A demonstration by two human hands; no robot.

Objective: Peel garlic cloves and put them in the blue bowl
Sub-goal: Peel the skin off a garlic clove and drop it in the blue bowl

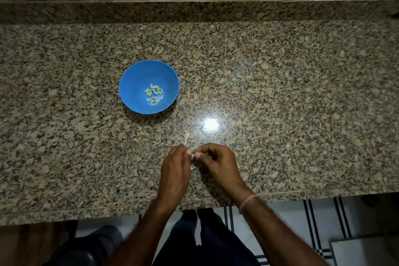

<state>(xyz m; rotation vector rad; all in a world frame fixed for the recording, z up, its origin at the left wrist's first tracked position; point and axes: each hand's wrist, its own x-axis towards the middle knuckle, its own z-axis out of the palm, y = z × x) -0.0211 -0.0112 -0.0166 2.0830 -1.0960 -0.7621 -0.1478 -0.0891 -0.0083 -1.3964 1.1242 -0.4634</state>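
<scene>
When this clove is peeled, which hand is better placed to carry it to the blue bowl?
Probably the left hand. The blue bowl stands ahead and left of both hands, nearer the left one. Both pinch the garlic clove, so the right hand would need to cross over.

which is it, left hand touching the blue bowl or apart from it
Apart. The head view shows a stretch of counter between the blue bowl and the left hand, which pinches a garlic clove with the right hand.
</scene>
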